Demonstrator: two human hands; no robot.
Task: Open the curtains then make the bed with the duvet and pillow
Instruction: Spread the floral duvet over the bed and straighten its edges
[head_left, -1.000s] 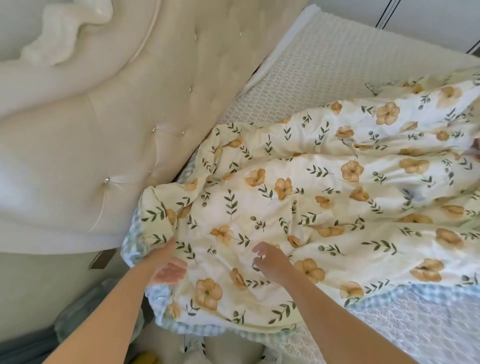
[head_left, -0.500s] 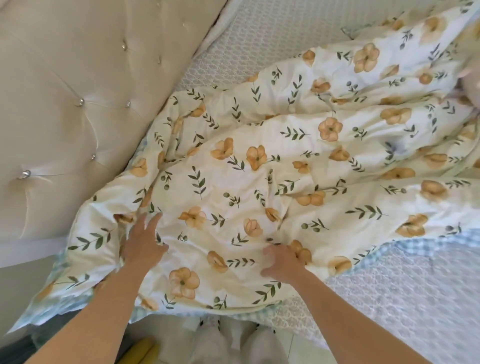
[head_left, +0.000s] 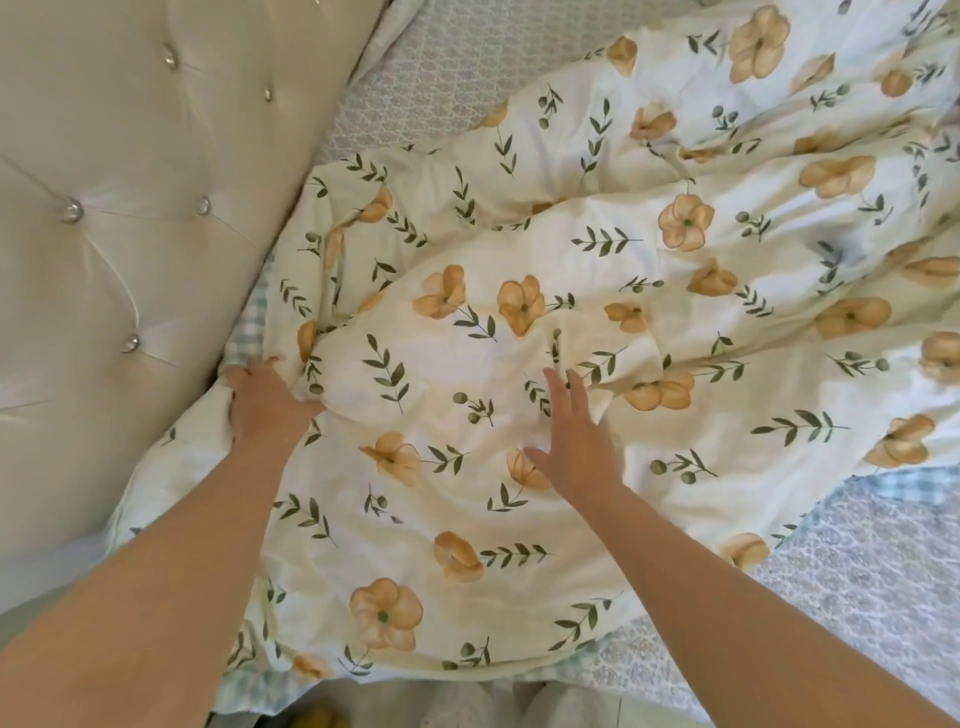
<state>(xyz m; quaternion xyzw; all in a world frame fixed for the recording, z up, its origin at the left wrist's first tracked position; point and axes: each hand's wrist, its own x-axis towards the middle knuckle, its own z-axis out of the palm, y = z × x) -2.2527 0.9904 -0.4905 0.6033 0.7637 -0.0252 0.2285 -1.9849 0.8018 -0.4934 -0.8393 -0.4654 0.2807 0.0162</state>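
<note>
A cream duvet (head_left: 597, 322) printed with orange flowers and green sprigs lies rumpled across the bed, its blue checked underside showing at the edges. My left hand (head_left: 265, 397) grips a bunched fold of the duvet right beside the headboard. My right hand (head_left: 576, 441) rests flat on the duvet's top with fingers spread, holding nothing. No pillow and no curtains are in view.
A cream tufted headboard (head_left: 130, 234) with crystal buttons fills the left side. The patterned grey-white mattress cover (head_left: 857, 582) shows at the lower right and at the top (head_left: 441, 67). The bed's near edge runs along the bottom of the frame.
My left hand moved up toward the headboard and closed on a fold of the duvet. My right hand slid forward and opened flat. The view has come closer to the bed.
</note>
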